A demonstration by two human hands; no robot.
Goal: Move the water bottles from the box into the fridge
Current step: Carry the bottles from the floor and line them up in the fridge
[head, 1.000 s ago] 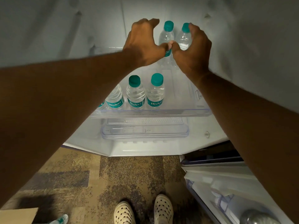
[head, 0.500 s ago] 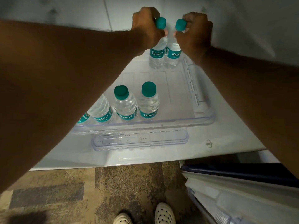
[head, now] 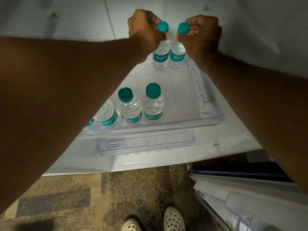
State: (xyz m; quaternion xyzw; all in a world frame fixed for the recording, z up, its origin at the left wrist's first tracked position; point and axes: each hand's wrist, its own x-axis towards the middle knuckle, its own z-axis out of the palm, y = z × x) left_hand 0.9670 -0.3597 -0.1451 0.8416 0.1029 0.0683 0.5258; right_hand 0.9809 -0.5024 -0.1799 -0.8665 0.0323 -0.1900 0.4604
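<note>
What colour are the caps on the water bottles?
Teal green, clearest in the head view on the front bottle's cap.

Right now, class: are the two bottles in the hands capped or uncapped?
Capped. A teal cap sits on the left bottle and on the right bottle.

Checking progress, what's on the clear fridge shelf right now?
On the clear shelf: four front bottles, leftmost mostly hidden by the arm, and two back bottles held by left hand and right hand.
</note>
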